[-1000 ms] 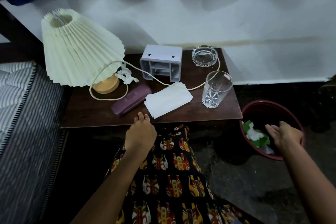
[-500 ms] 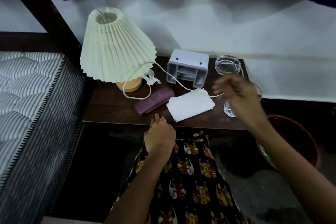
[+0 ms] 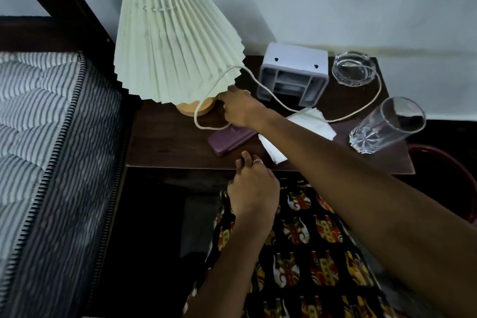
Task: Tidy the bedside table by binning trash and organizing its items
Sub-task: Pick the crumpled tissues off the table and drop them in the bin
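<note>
My right hand (image 3: pixel 240 108) reaches across the dark wooden bedside table (image 3: pixel 167 142) to the wooden lamp base (image 3: pixel 191 111). Its fingers are curled over the spot under the shade's rim, and what they hold is hidden. My left hand (image 3: pixel 251 188) rests on the table's front edge and holds nothing. A purple case (image 3: pixel 232 139) lies just beyond it, next to a white folded napkin (image 3: pixel 317 124), partly under my right forearm. The lamp's white cord (image 3: pixel 361 111) loops across the table.
The cream pleated lamp shade (image 3: pixel 170 41) leans over the table's left side. A grey organizer (image 3: pixel 294 75) and a glass ashtray (image 3: pixel 353 67) sit at the back, a drinking glass (image 3: pixel 384 126) at the right. A red bin (image 3: pixel 444 181) stands right, a striped mattress (image 3: pixel 38 137) left.
My right hand left the red bin, crossed over the glass and now sits at the lamp base, covering the crumpled white tissue seen there earlier. My left hand stayed at the table edge.
</note>
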`<state>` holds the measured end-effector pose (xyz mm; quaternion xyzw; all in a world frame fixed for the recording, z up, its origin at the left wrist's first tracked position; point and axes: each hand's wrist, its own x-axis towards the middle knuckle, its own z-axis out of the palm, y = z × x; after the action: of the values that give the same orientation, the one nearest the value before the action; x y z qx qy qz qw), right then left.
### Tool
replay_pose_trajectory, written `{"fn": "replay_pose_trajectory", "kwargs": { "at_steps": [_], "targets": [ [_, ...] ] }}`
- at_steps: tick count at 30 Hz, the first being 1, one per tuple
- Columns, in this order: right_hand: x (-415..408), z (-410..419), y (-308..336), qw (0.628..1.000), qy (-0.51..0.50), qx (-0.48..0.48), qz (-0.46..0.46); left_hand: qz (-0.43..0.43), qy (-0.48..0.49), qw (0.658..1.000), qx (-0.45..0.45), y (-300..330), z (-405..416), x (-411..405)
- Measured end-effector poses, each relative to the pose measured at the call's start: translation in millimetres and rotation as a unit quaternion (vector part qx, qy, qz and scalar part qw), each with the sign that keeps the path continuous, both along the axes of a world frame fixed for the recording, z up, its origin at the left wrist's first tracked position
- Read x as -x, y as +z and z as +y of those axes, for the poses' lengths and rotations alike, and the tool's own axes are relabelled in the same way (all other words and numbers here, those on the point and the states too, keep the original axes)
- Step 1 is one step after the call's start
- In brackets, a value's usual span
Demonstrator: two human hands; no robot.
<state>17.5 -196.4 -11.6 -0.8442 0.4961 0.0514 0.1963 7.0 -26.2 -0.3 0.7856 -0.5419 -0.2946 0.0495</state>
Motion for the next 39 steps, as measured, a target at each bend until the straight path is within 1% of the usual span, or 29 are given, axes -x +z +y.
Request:
{"fn": "replay_pose_trajectory", "kwargs": {
  "at_steps": [5,8,11,14,17,19,23,27,30,34,39],
  "targets": [
    [-1,-2,-4,0.996,-0.030,0.071,-0.035,-0.011,-0.004,1.000,-0.004,1,-2,-2],
    [9,0,1,0.985,-0.105,0.083,-0.110,-0.012,-0.006,1.000,-0.002,4,0,-1],
    [29,17,11,0.964,-0.140,0.101,-0.202,-0.016,-0.012,1.000,-0.006,5,0,0],
    [68,57,25,0.941,-0.163,0.111,-0.276,-0.023,-0.024,0.999,-0.011,4,-1,1],
    [118,106,33,0.919,-0.211,0.084,-0.322,-0.036,-0.042,0.998,-0.009,4,1,2],
    [155,138,36,0.911,-0.252,0.082,-0.318,-0.045,-0.055,0.997,-0.010,3,1,3],
    [227,194,35,0.910,-0.308,0.087,-0.262,-0.059,-0.066,0.996,-0.020,3,3,6],
    [287,225,7,0.893,-0.397,0.070,-0.198,-0.077,-0.065,0.995,-0.024,5,4,10],
    [327,228,-20,0.868,-0.466,0.038,-0.166,-0.081,-0.064,0.994,-0.031,5,4,13],
    [374,222,-44,0.835,-0.530,0.019,-0.144,-0.086,-0.048,0.995,-0.031,5,4,16],
    [416,199,-53,0.808,-0.576,0.029,-0.120,-0.103,-0.036,0.994,-0.027,-3,-1,16]
  ]
}}
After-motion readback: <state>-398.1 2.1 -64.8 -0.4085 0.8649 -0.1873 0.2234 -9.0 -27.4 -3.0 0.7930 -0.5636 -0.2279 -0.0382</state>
